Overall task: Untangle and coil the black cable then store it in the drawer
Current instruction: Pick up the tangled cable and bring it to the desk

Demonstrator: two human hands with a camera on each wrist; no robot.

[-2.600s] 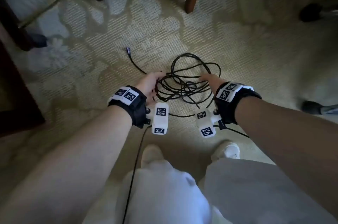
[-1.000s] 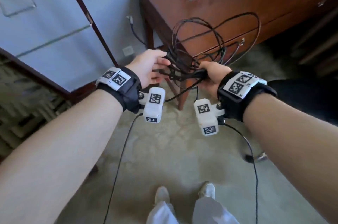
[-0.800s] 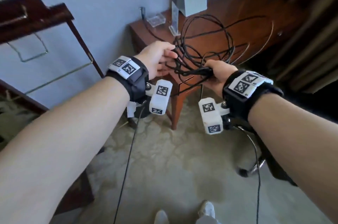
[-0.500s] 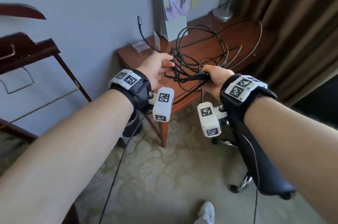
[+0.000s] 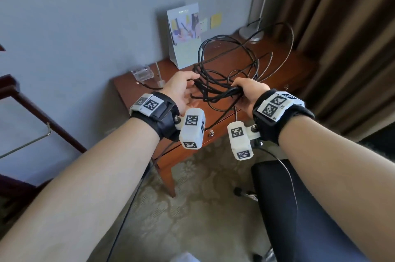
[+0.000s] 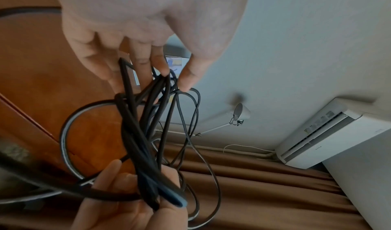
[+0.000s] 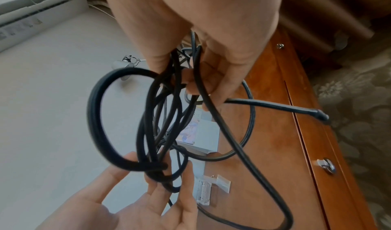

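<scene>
The tangled black cable (image 5: 224,65) hangs in the air above the wooden desk (image 5: 299,65), between both hands. My right hand (image 5: 245,93) grips a bunch of strands in its fist (image 7: 190,76). My left hand (image 5: 183,88) is beside it with fairly straight fingers (image 6: 141,61) pushed in among the loops, which lie across its fingertips (image 7: 160,188). One plug end (image 7: 319,114) sticks out to the right of the right hand. The desk's drawer (image 5: 215,133) is closed and its metal knob (image 7: 327,165) shows below the hands.
On the desk stand a calendar card (image 5: 183,33), a lamp base (image 5: 251,34) and a clear plastic box (image 5: 142,71). A black office chair (image 5: 299,197) is at my right, brown curtains (image 5: 342,26) behind it, and a wooden rack (image 5: 21,101) at the left.
The cable was lifted off the carpet by both hands and carried up to the desk. Over the last second the view rose and the hands now hold the tangle above the desktop.
</scene>
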